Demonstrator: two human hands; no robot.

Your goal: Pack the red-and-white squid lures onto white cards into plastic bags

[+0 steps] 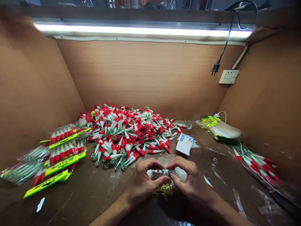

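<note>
My left hand (147,177) and my right hand (187,177) meet at the front middle of the table. Thumbs and fingertips of both pinch the edge of a clear plastic packet (157,173) with a yellow label (165,190) at its near end. What lies inside the packet is mostly covered by my fingers. Beyond my hands spreads a big heap of red and white lures (127,135) with green hooks. A white paper with handwriting (184,144) lies just right of the heap.
Filled packets with yellow labels (62,150) are stacked at the left. Flat bags (221,127) and more lures (258,166) lie at the right. A plug (215,67) hangs near a wall socket (229,77). Board walls enclose the table (94,194).
</note>
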